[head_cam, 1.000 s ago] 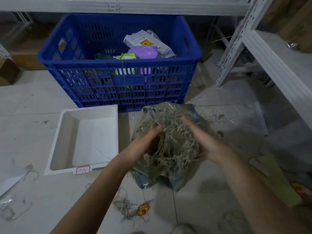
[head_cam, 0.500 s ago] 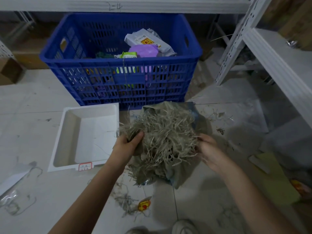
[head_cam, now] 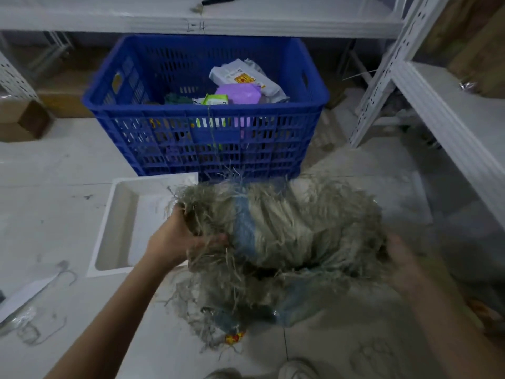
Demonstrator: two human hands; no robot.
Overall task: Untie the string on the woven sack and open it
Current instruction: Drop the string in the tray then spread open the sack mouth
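Woven sack (head_cam: 276,242) held up off floor, centre-near, just in front of blue crate (head_cam: 205,110). Frayed fibres all over it, w/ a blue stripe running down left-centre. Left hand (head_cam: 177,242) at sack's left edge, fingers (head_cam: 213,239) curled into the frayed fringe, gripping a bunch of loose strands; thumb up near top-left corner. Right hand (head_cam: 404,261) at sack's right edge, blurred; fingers look tucked behind/under fabric, palm against the side; can't tell how tight the grip is. Sack spans between both hands, lower part sagging toward floor. Thin string (head_cam: 211,138) hanging over crate's near wall, down toward sack's top edge; can't tell if attached. White tray (head_cam: 117,228) on floor to the left, partly behind left hand. Small red-yellow wrapper (head_cam: 233,337) on floor under sack. Crate holds assorted packets. White shelving (head_cam: 437,105) far and right.
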